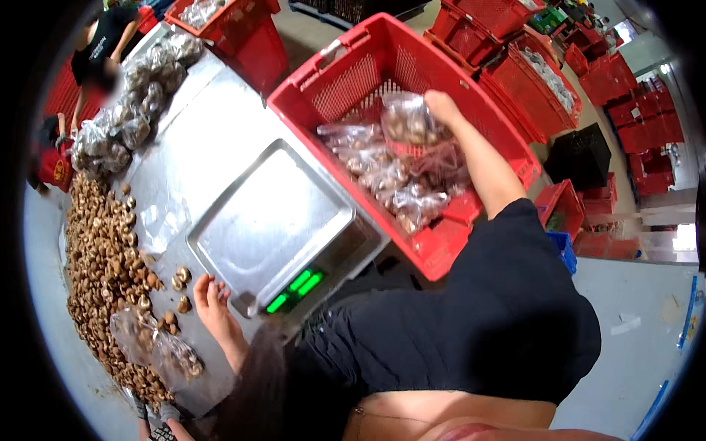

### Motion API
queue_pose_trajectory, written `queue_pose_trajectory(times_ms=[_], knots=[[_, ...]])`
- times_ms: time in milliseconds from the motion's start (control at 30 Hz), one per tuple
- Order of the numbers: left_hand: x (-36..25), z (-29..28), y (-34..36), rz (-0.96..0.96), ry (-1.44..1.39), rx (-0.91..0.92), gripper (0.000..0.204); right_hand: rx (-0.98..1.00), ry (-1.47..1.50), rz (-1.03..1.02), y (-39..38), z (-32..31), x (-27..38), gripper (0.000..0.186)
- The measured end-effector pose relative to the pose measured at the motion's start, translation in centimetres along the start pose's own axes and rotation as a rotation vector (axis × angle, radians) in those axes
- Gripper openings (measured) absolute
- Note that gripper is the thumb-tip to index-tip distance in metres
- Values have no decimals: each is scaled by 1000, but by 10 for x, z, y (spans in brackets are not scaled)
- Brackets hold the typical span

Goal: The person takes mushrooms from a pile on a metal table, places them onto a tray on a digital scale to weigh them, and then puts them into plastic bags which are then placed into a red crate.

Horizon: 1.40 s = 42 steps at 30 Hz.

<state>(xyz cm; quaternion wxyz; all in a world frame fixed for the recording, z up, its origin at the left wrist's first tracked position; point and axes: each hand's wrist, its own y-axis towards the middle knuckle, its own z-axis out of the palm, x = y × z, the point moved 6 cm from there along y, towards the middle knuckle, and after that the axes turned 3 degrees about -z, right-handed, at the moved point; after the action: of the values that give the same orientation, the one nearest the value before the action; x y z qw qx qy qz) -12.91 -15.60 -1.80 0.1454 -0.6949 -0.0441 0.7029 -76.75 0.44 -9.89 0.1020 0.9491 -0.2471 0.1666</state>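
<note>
My right hand (441, 110) grips a clear plastic bag of mushrooms (409, 121) over the far part of a red plastic crate (305, 88). Several more bagged mushrooms (386, 173) lie in the crate below it. Beside the near left corner of a weighing scale (272, 220), my left hand (217, 312) has its fingers apart and loosely bent, holding nothing. The scale's steel pan carries nothing, and its display glows green. Close to that hand lie a few loose mushrooms (182, 301) on the metal table.
A long heap of brown mushrooms (107, 279) covers the table's left side. Filled bags (140, 95) are piled at the far left, near a person in dark clothes (99, 55). Another person's gloved hands (168, 411) show at lower left. Red crates (533, 81) stand stacked at right.
</note>
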Motion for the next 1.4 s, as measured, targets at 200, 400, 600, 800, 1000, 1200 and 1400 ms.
queue_pose_trajectory(times_ms=[200, 400, 600, 800, 1000, 1200, 1400], knots=[[20, -22, 0, -37, 51, -138, 20, 457, -414, 207, -70, 82, -16, 38], [-2, 13, 21, 36, 72, -9, 21, -118, 145, 330, -56, 81, -38, 20], [6, 78, 41, 60, 143, 304, 36, -275, 800, 142, -60, -4, 99, 21], [11, 193, 3, -36, -33, 769, 57, -448, 1436, 42, -115, -49, 219, 17], [37, 261, -95, -395, -127, 1127, 73, -311, 1767, 310, -178, 17, 239, 29], [30, 250, -101, -372, -120, 1100, 73, -94, 1896, 225, -186, 12, 245, 45], [18, 250, -87, -307, -118, 1020, 74, 90, 1788, 231, -196, -12, 263, 64]])
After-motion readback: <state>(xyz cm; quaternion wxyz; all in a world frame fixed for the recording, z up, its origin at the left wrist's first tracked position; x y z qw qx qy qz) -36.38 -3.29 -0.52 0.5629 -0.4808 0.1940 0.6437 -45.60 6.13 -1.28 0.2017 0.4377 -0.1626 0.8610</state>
